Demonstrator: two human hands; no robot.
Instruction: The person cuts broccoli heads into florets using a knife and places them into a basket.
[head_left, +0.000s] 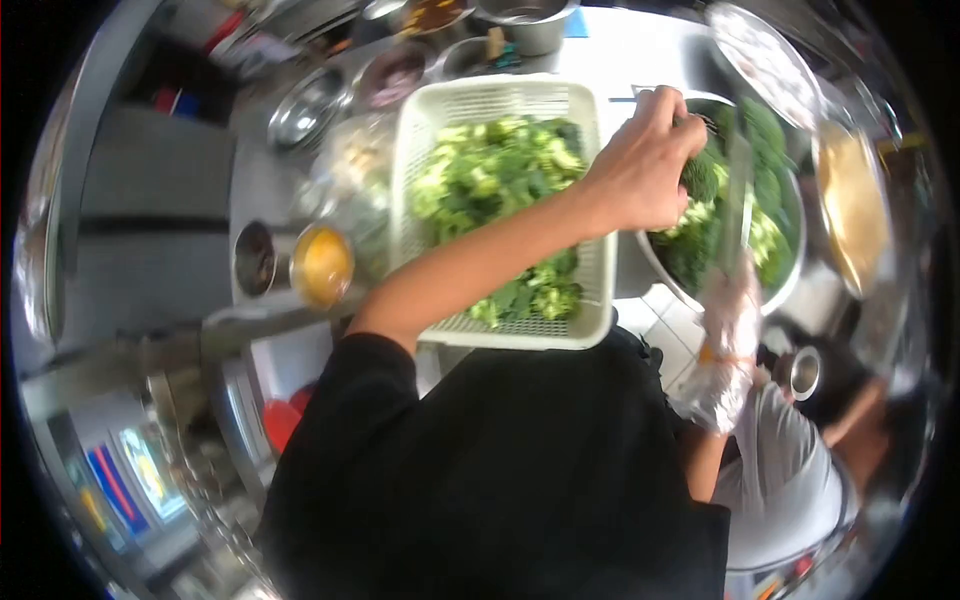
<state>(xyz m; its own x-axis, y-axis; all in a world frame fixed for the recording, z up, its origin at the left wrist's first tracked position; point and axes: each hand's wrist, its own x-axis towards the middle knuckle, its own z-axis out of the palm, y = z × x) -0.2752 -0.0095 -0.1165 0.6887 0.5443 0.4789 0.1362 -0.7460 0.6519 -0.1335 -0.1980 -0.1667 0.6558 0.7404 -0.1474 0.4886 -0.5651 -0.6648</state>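
My bare left hand (pixel 650 165) is closed around a piece of broccoli (pixel 703 174), reaching across the white plastic basket (pixel 603 290). A clear plastic glove, with an orange band at the wrist, covers my right hand (pixel 728 300). That hand grips a knife (pixel 738 190), whose blade points away from me beside the broccoli. Below both hands is a large round metal bowl (pixel 798 262) with more broccoli (pixel 765 150) in it. Cut broccoli florets (pixel 490 180) fill much of the basket, and my left forearm hides some of them.
A metal bowl (pixel 305 108), a pot (pixel 535 30) and other containers stand at the back. An orange-filled container (pixel 322 266) is at left, near a plastic bag (pixel 355 170). A colander-like dish (pixel 765 62) and a yellowish tray (pixel 852 200) stand right. A person in a white shirt (pixel 785 480) is close at my right.
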